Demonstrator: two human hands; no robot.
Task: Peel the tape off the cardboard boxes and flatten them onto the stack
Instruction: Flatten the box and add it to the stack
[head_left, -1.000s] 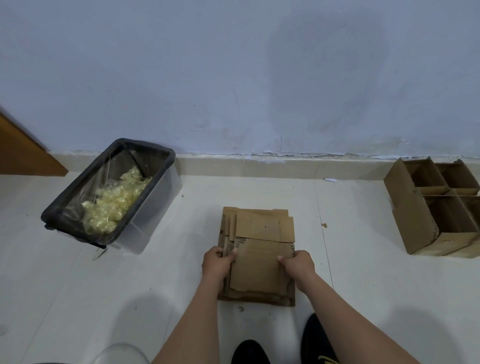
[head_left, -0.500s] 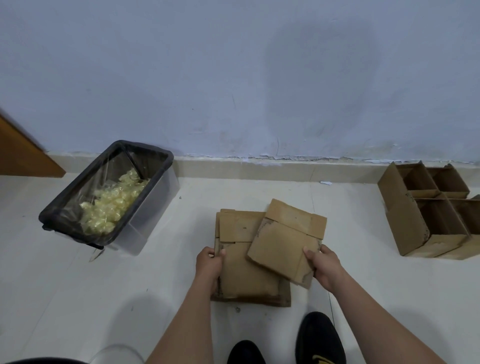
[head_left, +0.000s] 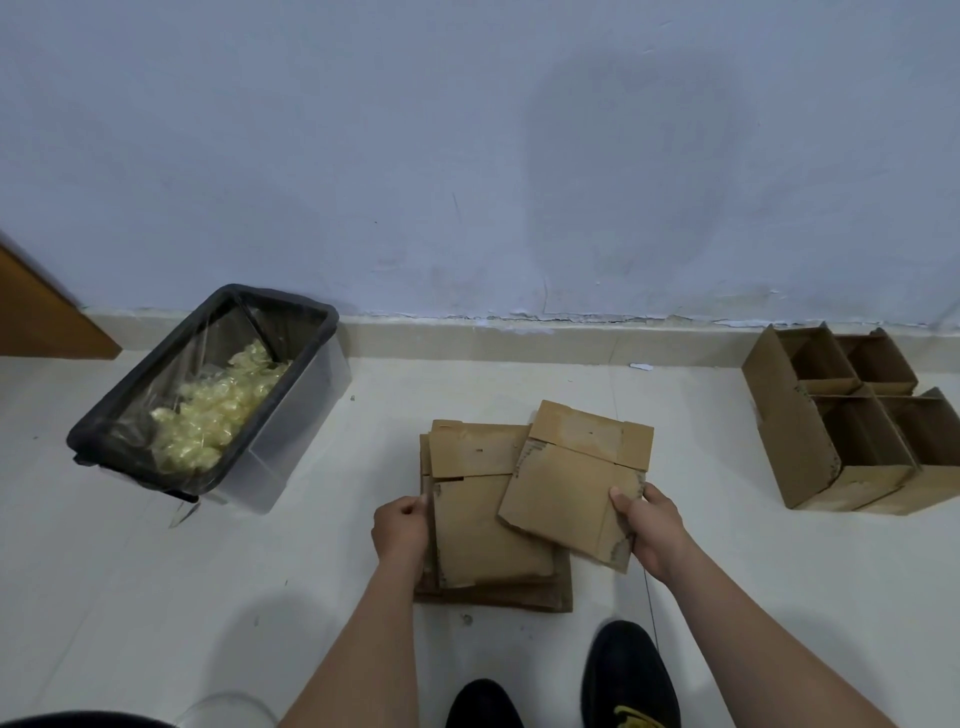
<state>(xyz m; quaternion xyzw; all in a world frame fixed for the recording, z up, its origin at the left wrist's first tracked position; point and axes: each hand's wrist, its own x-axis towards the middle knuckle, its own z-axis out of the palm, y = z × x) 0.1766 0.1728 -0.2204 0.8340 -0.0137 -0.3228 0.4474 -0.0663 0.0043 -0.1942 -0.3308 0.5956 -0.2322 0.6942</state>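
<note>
A stack of flattened brown cardboard boxes (head_left: 483, 525) lies on the white floor in front of me. My right hand (head_left: 649, 525) grips the near right corner of one flattened box (head_left: 571, 483), thumb on top; that box is turned askew and overhangs the stack's right side. My left hand (head_left: 402, 527) holds the stack's left edge with curled fingers. Several opened cardboard boxes (head_left: 852, 421) stand together at the far right by the wall.
A clear bin with a black rim (head_left: 208, 400), lined with plastic and holding crumpled yellowish tape, stands at the left. My black shoes (head_left: 628, 675) are below the stack. A wooden panel (head_left: 36, 317) leans at the far left. The skirting runs along the wall.
My right hand has pulled the top flattened box off to the right and turned it askew. My left hand has stayed at the stack's left edge.
</note>
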